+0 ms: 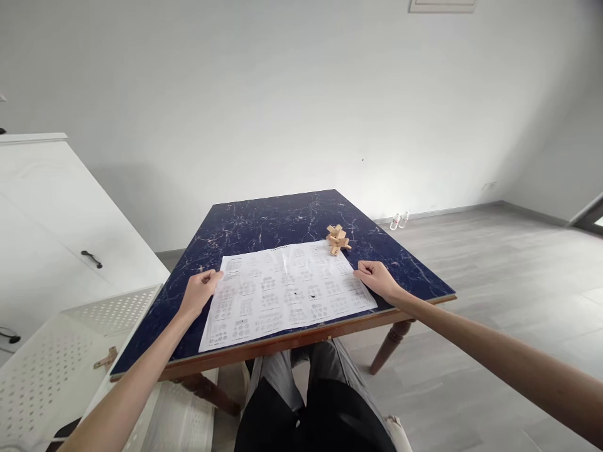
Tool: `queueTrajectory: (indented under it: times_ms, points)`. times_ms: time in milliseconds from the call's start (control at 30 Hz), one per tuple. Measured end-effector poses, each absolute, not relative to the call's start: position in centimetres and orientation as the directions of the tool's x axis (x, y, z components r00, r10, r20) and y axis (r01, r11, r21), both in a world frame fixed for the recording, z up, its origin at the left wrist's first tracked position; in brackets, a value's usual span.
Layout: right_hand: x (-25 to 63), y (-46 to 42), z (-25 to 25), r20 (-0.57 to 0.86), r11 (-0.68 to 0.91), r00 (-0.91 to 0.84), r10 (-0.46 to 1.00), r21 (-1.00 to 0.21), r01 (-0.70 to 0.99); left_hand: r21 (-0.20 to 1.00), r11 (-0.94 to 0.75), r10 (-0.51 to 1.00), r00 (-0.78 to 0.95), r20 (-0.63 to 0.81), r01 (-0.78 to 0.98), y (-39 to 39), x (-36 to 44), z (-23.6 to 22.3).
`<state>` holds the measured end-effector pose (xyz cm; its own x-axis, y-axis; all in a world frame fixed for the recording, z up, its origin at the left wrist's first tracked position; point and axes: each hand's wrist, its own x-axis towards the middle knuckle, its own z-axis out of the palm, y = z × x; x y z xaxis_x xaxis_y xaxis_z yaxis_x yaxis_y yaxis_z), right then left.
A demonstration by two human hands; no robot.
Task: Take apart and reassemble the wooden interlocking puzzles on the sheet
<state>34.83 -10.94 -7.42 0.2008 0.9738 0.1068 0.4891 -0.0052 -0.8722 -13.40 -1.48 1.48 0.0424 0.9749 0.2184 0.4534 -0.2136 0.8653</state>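
Note:
A large printed instruction sheet point(282, 292) with rows of small diagrams lies on the dark blue, marble-patterned table point(264, 220). Its near edge reaches the table's front edge, and a few small holes or dark spots show in it. At the sheet's left edge, my left hand point(201, 290) is closed with the edge pinched at thumb and fingers. On the opposite side my right hand point(377, 279) is likewise closed on the right edge. A wooden interlocking puzzle point(337, 239) of light bars sits at the sheet's far right corner, beyond my right hand.
To the left stands a white cabinet point(70, 220) with a black handle. Beside the table is a white perforated surface point(51, 358) with a small wooden piece point(106, 358) on it. Two clear bottles point(394, 221) stand on the floor by the wall.

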Motion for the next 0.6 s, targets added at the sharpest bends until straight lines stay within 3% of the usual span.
queueTrajectory:
  times_ms: [300, 600]
  points:
    - [35.1, -10.8, -8.4, 0.109, -0.013, 0.224, 0.968, -0.877, 0.481, 0.72, -0.309, 0.951, 0.177, 0.255, 0.622, -5.4, -13.7, 1.0]
    - [35.0, -10.6, -8.8, 0.127, -0.013, 0.268, 0.955, -0.885, 0.465, 0.711, -0.311, 0.95, 0.195, 0.243, 0.63, -8.2, -13.9, 0.8]
